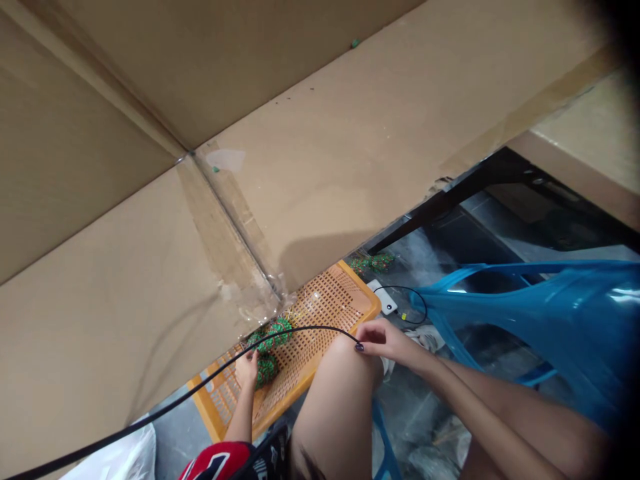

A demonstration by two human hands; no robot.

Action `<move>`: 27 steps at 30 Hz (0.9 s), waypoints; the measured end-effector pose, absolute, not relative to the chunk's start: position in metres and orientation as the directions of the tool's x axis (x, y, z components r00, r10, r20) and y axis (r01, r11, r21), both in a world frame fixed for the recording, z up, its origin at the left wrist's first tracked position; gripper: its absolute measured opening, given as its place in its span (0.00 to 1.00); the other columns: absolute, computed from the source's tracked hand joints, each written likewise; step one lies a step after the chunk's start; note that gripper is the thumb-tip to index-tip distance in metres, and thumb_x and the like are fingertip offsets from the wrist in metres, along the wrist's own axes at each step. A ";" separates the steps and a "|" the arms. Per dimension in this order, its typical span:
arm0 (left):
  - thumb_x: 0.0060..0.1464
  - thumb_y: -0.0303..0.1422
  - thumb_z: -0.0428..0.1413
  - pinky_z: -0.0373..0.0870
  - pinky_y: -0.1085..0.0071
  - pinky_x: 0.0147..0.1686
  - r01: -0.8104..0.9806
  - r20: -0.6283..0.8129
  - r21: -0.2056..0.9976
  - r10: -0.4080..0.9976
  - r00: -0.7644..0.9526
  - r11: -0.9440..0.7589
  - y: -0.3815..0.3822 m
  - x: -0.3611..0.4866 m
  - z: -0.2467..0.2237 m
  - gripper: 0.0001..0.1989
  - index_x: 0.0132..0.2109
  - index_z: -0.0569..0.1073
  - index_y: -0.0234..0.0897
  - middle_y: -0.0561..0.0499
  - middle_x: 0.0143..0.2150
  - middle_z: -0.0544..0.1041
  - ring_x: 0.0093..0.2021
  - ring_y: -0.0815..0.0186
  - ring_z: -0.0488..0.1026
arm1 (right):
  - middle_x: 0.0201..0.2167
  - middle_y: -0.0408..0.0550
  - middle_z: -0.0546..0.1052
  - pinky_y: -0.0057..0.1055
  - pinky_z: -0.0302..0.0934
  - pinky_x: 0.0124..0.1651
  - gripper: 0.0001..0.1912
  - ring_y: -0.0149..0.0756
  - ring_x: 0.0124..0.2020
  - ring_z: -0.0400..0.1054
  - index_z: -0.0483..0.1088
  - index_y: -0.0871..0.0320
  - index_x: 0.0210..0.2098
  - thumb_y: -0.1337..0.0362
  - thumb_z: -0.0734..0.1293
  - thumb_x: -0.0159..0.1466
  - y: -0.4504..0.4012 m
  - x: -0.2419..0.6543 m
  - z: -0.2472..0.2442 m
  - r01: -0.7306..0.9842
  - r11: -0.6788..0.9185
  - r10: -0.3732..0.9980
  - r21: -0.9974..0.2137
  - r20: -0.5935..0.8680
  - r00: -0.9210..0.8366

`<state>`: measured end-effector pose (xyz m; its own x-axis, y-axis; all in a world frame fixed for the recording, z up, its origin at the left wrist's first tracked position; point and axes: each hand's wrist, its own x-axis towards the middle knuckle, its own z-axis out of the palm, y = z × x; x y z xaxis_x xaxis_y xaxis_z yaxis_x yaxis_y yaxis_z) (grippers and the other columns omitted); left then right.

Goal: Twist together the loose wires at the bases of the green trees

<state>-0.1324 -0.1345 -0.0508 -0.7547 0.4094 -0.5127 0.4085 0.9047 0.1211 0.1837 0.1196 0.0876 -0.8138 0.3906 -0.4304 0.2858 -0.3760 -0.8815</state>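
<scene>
- A white plastic bag (120,459) sits in the bottom left corner, on a grey concrete floor (177,427).
- Tan corrugated cardboard panels (120,220) with a taped seam fill the upper left and block much of the room.
- A thick black cable (210,370) runs from the lower left across the scene.
- The left hand (247,369) lies on a green beaded clump (267,350); its fingers look curled, but whether they grip cannot be told.
- That clump rests on an orange perforated plastic board (313,333), beside a bare knee (337,393).
- Beyond the board are a second green clump (373,262) and a small white device (383,298) with a thin black wire.
- The right hand (385,340) pinches the black cable between its fingers.
- A glossy blue plastic bag (550,313) hangs at the far right.
</scene>
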 end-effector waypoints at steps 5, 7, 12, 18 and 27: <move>0.59 0.37 0.53 0.72 0.60 0.44 0.292 -0.558 0.085 0.288 -0.778 0.953 -0.127 -0.136 -0.047 0.15 0.50 0.70 0.33 0.45 0.49 0.72 0.46 0.62 0.72 | 0.21 0.41 0.66 0.23 0.48 0.26 0.21 0.25 0.23 0.56 0.68 0.62 0.26 0.48 0.70 0.53 0.120 0.183 0.093 0.296 -0.372 0.403 -0.880 -0.440 -0.803; 0.59 0.37 0.53 0.72 0.59 0.45 0.269 -0.567 0.075 0.263 -0.781 0.960 -0.124 -0.137 -0.046 0.15 0.50 0.70 0.33 0.45 0.49 0.72 0.46 0.61 0.72 | 0.22 0.41 0.66 0.23 0.49 0.26 0.21 0.25 0.24 0.57 0.68 0.62 0.26 0.48 0.70 0.53 0.120 0.183 0.094 0.299 -0.375 0.403 -0.878 -0.445 -0.800; 0.59 0.37 0.54 0.71 0.59 0.46 0.247 -0.574 0.027 0.217 -0.789 0.969 -0.122 -0.136 -0.046 0.16 0.51 0.69 0.34 0.45 0.50 0.71 0.48 0.60 0.71 | 0.22 0.41 0.66 0.23 0.49 0.26 0.21 0.25 0.24 0.57 0.68 0.62 0.26 0.48 0.70 0.53 0.119 0.184 0.091 0.292 -0.380 0.400 -0.878 -0.440 -0.804; 0.58 0.38 0.54 0.71 0.60 0.45 0.260 -0.579 -0.010 0.207 -0.789 0.965 -0.126 -0.139 -0.047 0.16 0.50 0.70 0.35 0.46 0.50 0.71 0.48 0.59 0.71 | 0.21 0.40 0.66 0.22 0.49 0.26 0.21 0.24 0.24 0.57 0.68 0.62 0.26 0.48 0.70 0.53 0.120 0.183 0.092 0.294 -0.364 0.408 -0.884 -0.435 -0.803; 0.59 0.38 0.54 0.72 0.62 0.43 0.352 -0.539 -0.036 0.279 -0.795 0.935 -0.130 -0.142 -0.052 0.15 0.49 0.70 0.33 0.47 0.47 0.73 0.46 0.61 0.72 | 0.22 0.41 0.66 0.22 0.49 0.26 0.21 0.25 0.24 0.57 0.68 0.62 0.26 0.48 0.70 0.53 0.120 0.182 0.089 0.307 -0.344 0.410 -0.887 -0.436 -0.801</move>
